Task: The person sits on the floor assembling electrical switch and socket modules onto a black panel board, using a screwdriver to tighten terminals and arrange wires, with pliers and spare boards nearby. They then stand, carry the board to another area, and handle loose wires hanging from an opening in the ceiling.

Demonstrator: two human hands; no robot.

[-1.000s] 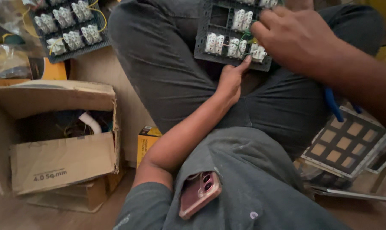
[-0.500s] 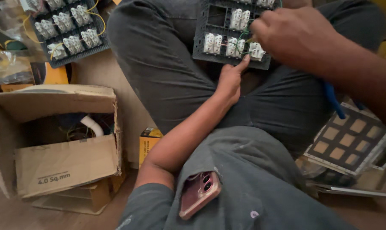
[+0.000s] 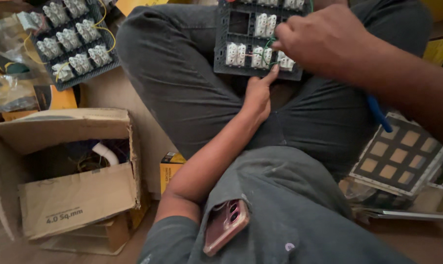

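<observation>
A dark grey switch panel frame (image 3: 224, 41) rests on my lap, its back facing up, with several white switch modules and thin coloured wires in it. My left hand (image 3: 258, 95) holds the frame's near edge, the forefinger pointing up against a module. My right hand (image 3: 324, 41) lies over the frame's right side, its fingertips pinched at a green wire among the modules. Whether a tool is in that hand is hidden.
A second wired panel (image 3: 75, 44) lies at the top left. An open cardboard box (image 3: 70, 195) with cable and white pipe stands at left. A small yellow box (image 3: 171, 168) sits by my knee. A cover plate with square openings (image 3: 397, 156) and a blue-handled tool (image 3: 378, 113) lie at right. A phone (image 3: 225, 226) sits in my shirt pocket.
My left forefinger has straightened up toward the modules. My right hand has shifted slightly along the frame. The view has drifted a little.
</observation>
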